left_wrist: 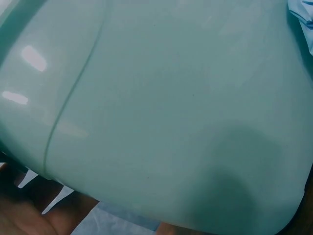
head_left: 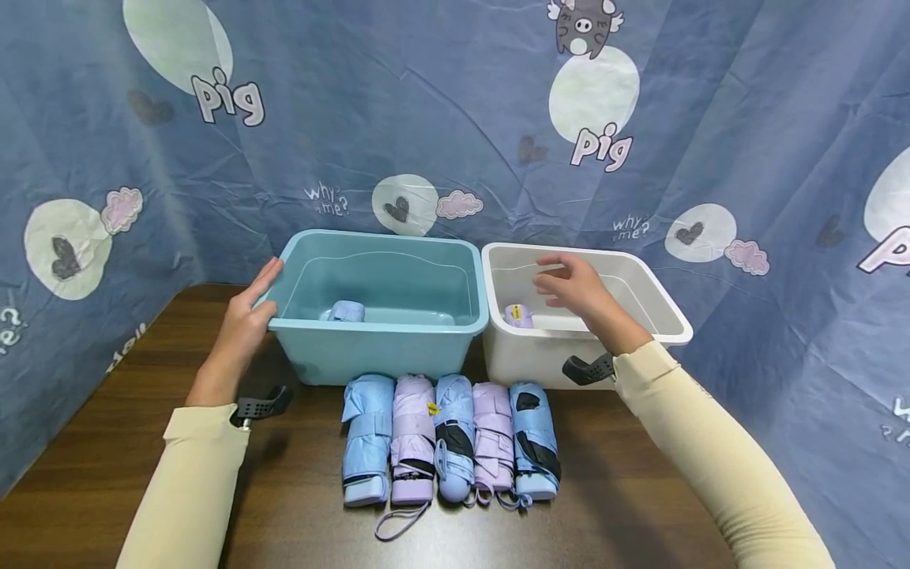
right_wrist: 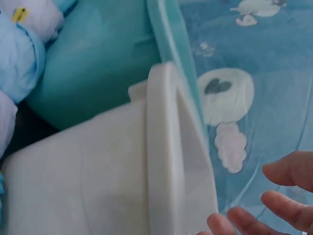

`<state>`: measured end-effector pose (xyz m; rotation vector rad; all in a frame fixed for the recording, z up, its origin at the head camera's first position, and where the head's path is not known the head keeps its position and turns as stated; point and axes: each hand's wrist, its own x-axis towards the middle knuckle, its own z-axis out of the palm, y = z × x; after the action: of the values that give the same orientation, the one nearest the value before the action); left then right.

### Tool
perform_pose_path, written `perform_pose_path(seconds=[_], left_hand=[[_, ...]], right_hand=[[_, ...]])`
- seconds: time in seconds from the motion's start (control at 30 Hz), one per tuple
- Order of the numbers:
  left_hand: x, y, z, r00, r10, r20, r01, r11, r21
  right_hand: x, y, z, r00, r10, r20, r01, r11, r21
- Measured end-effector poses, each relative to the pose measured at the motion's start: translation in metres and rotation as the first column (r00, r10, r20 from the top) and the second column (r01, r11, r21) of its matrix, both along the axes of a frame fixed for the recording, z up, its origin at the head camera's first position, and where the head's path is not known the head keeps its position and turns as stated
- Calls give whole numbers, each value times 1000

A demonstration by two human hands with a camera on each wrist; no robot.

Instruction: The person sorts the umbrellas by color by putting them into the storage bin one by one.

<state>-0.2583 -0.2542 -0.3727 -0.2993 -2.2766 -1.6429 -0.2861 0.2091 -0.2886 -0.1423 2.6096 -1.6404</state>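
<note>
Head view, facing forward and down, spans the teal bin [head_left: 377, 352] and white bin [head_left: 529, 362]; left-wrist view closely faces the former; right-wrist view, also near, shares both.

Left arm [head_left: 186, 490] and right arm [head_left: 718, 450] outstretched, left fingers [head_left: 260, 280] extended, right fingers [right_wrist: 287, 206] loosely bent and parted.
</note>
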Motion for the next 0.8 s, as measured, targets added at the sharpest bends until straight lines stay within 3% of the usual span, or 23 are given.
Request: perform_pose_path(seconds=[0.27,0.57,0.8], left_hand=[[-8,-6,-10,1000,1,-6,-1,1000,-16],[-8,-3,-11,1000,0,-7,0,1000,-7],[-3,-2,-3,1000,1,1,-1,1000,-3]], right_hand=[[23,5,7,998,23,-58,-25,1000,-19],[52,13,8,992,75,-103,-76,997,-3],[71,14,7,990,96,-101,-101,994,-43]])
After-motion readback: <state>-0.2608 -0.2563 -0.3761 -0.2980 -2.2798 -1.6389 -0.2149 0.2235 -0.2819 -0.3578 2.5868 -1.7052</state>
